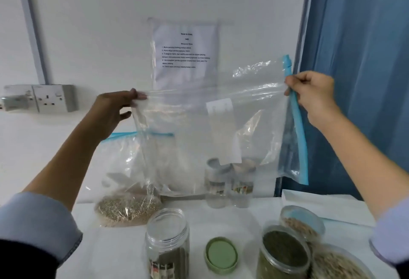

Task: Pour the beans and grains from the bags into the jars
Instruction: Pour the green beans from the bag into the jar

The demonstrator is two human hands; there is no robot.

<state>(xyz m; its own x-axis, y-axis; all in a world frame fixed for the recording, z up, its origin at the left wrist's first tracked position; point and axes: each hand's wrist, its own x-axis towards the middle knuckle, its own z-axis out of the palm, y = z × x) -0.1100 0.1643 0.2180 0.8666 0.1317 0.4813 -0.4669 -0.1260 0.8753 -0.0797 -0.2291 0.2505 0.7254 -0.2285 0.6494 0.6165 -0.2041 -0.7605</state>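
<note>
I hold a large clear zip bag point(194, 124) up in front of me, turned sideways so its blue zip strip point(298, 128) runs down the right side; it looks empty. My left hand point(115, 110) pinches its upper left corner and my right hand point(314, 97) pinches the zip edge. Behind it, a second bag point(128, 208) with tan grains lies on the table. An open jar point(167, 243) with dark green beans low inside stands in front. At the lower right stand several open jars, one of green beans point(284, 254), two of tan grains point(301, 223).
A green lid point(221, 255) lies on the white table between the jars. Two small clear jars point(228, 185) stand at the back by the wall. A paper sheet point(186, 53) hangs on the wall, sockets point(51, 98) sit at the left, a blue curtain point(358, 57) at the right.
</note>
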